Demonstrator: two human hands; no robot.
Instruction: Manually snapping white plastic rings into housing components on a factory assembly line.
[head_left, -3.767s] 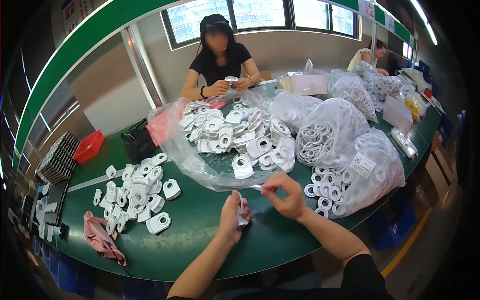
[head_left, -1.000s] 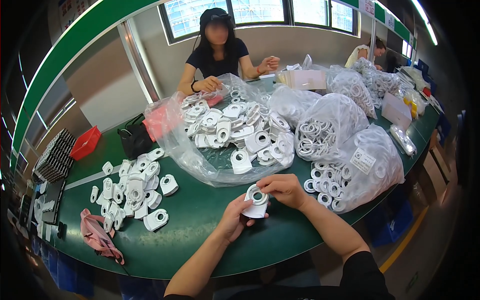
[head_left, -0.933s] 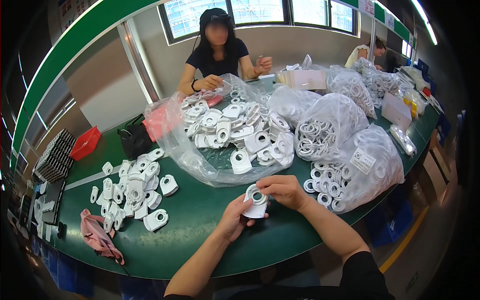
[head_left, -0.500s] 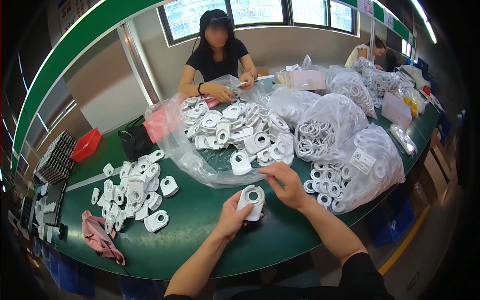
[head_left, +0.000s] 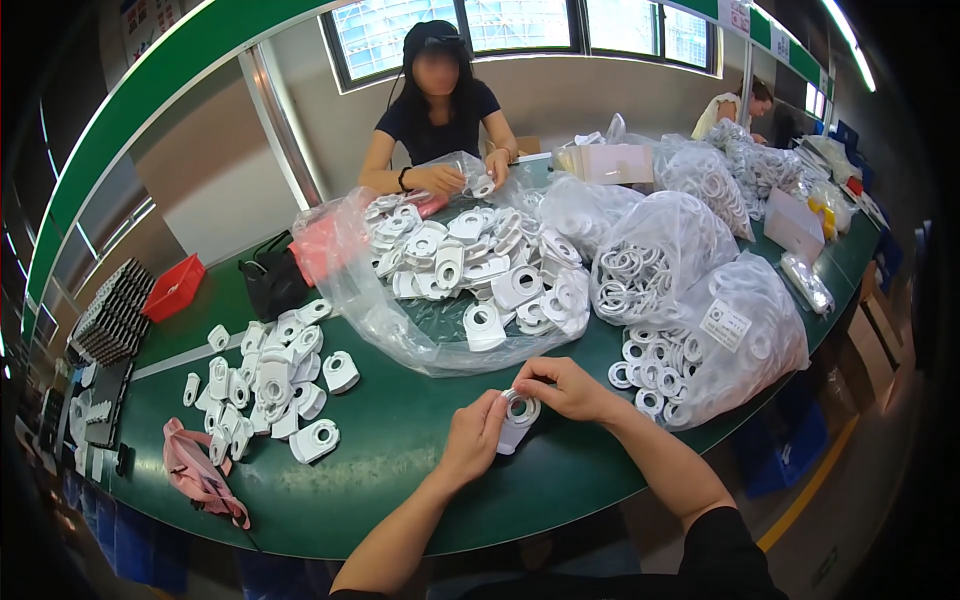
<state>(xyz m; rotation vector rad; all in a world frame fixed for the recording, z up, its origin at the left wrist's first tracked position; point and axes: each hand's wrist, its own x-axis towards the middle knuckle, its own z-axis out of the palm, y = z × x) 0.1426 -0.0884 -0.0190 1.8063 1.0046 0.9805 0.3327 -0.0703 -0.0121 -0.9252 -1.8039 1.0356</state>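
Observation:
Between my hands, over the near part of the green table, is a white plastic housing (head_left: 511, 436) with a round ring opening at its top. My left hand (head_left: 472, 437) grips it from the left, thumb along its face. My right hand (head_left: 563, 386) is closed at the ring's upper right edge, fingertips pressed against it; whether a small piece sits under them is hidden. Left of my hands lies a loose heap of similar white housings (head_left: 272, 384). Beyond my hands, a large open clear plastic bag (head_left: 420, 352) holds many more of them.
White rings (head_left: 650, 374) spill from a clear bag (head_left: 760, 310) at the right. A pink cloth strap (head_left: 200, 475) lies near left, with a red bin (head_left: 173, 289) and stacked dark trays (head_left: 115, 310) farther back. Across the table (head_left: 380, 500), a co-worker (head_left: 437, 130) handles a white part.
My right hand has come down and left onto the housing's ring. The left hand has turned the housing and shifted it slightly right. Across the table, the co-worker has raised a white part.

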